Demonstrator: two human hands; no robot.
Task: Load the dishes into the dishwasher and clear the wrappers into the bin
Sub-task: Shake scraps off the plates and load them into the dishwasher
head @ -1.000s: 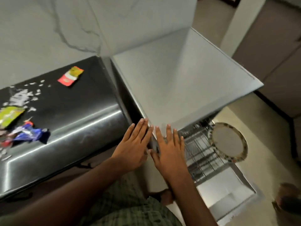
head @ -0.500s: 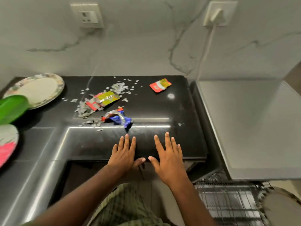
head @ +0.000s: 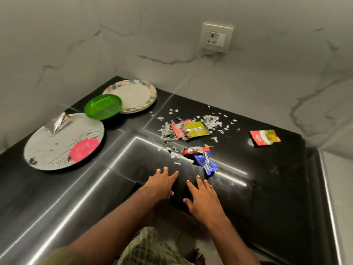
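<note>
Both hands reach forward over the near edge of the black tabletop (head: 267, 178), palms down and holding nothing. The left hand (head: 161, 185) has its fingers (head: 174, 175) straight and spread, tips pointing toward the scattered litter. The right hand (head: 202, 197) lies just beside it, fingers likewise stretched out and relaxed, thumb set apart toward the left hand. Whether the palms rest on the surface or hang just above it cannot be told.

Just ahead of the right hand's fingertips lies a crumpled blue and red wrapper (head: 202, 158). Farther back, a red and yellow-green wrapper (head: 191, 129) sits among a scatter of small torn paper scraps (head: 168, 134). Well apart to the right, a red and yellow packet (head: 265, 137) lies flat by itself near the far right of the tabletop.

In the back left corner stand three dishes. A large white plate with a pink flower (head: 64, 142) is nearest, with a piece of crumpled silver foil (head: 59, 122) resting on its far rim. Behind it a green plate (head: 103, 106) overlaps the edge of a round plate with a patterned rim (head: 133, 95), which sits closest to the wall.

A marbled grey wall (head: 172, 44) rises behind the tabletop, with a wall socket (head: 216, 38) set into it. A strip of the grey dishwasher top (head: 340, 188) shows at the right edge.
</note>
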